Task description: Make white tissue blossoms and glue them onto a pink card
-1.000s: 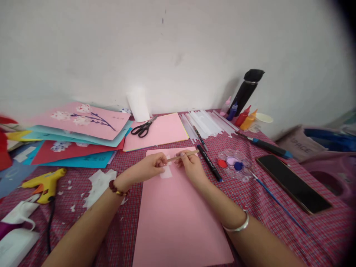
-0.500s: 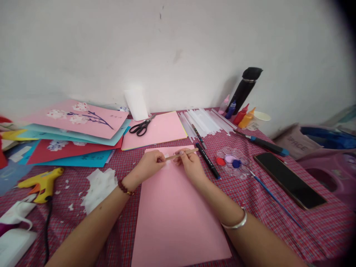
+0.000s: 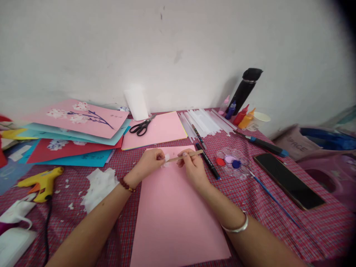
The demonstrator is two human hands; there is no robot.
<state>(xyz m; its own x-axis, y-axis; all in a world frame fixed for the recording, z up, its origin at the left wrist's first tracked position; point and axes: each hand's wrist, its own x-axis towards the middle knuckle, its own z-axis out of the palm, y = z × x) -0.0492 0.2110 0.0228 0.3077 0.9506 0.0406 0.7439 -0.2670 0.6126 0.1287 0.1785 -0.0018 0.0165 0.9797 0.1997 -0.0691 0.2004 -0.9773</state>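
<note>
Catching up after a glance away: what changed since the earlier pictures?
The white scrap, flat on the sheet a second ago, is now bunched at the left end of the stick, by the left hand; whether that hand holds it is unclear. The right hand and stick shifted slightly right, toward the marker. The right hand keeps its grip; the sheet, marker and scissors stayed put.

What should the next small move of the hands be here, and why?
Perhaps the left hand should fold the white piece around the tip of the wooden stick: its fingertips are right beside both, while the right hand grips the stick over the pink sheet.
</note>
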